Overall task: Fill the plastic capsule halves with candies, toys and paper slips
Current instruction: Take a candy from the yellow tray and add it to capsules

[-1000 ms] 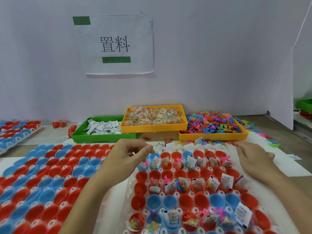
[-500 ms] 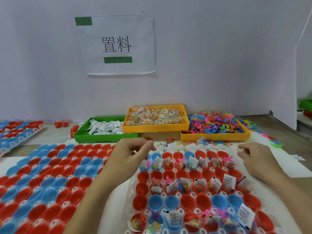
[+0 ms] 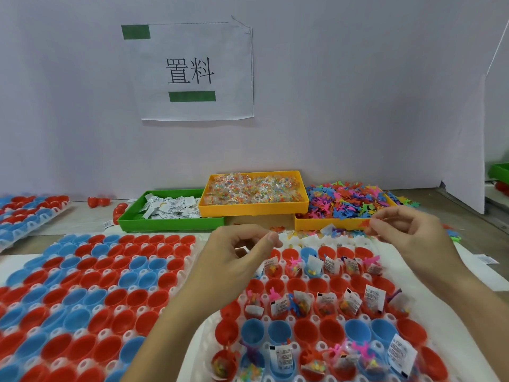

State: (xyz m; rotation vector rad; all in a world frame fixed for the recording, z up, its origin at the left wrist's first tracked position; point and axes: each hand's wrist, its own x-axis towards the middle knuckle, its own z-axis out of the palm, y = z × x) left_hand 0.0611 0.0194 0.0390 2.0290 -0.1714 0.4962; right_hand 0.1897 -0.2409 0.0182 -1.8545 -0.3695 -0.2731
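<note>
Lavender partition behind; both hands hover over the capsule tray (image 3: 465, 362): left hand (image 3: 234, 260) loosely curled, empty; right hand (image 3: 407, 235) pinching fingertips, contents unclear

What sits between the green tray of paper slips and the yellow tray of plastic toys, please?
In the head view, the yellow tray of wrapped candies sits between the green tray and the toy tray, raised above both and overlapping their inner edges.

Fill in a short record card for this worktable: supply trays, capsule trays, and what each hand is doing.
Green tray: paper slips
Raised yellow tray: wrapped candies
Right yellow tray: coloured toys
Left capsule tray: red and blue halves, unfilled
Near capsule tray: filled rows alternate with unfilled rows
Left hand: fingers curled, contents of grip unclear
Right hand: raised before toy tray, fingertips pinched, contents unclear
</note>
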